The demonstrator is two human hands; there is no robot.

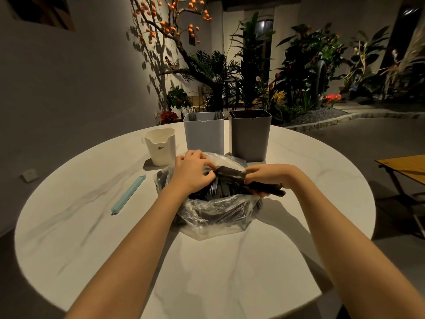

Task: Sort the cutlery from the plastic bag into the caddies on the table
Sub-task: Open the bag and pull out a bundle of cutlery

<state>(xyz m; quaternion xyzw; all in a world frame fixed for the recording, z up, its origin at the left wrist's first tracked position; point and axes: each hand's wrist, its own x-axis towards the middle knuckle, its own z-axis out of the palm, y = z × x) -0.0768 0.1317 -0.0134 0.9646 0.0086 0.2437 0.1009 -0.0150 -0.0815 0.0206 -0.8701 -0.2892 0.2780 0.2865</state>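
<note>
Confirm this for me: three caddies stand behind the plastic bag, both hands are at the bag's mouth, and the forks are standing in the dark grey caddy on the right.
One detail is wrong. In the head view the forks stand in the light grey caddy in the middle, not in the dark grey caddy. Three caddies do stand behind the plastic bag, and the left hand and right hand are at its mouth.

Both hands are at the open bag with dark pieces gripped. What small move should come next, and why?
Probably lift the right hand with its bundle of dark cutlery clear of the plastic bag: the bundle lies over the bag's mouth, and the caddies stand behind.
</note>
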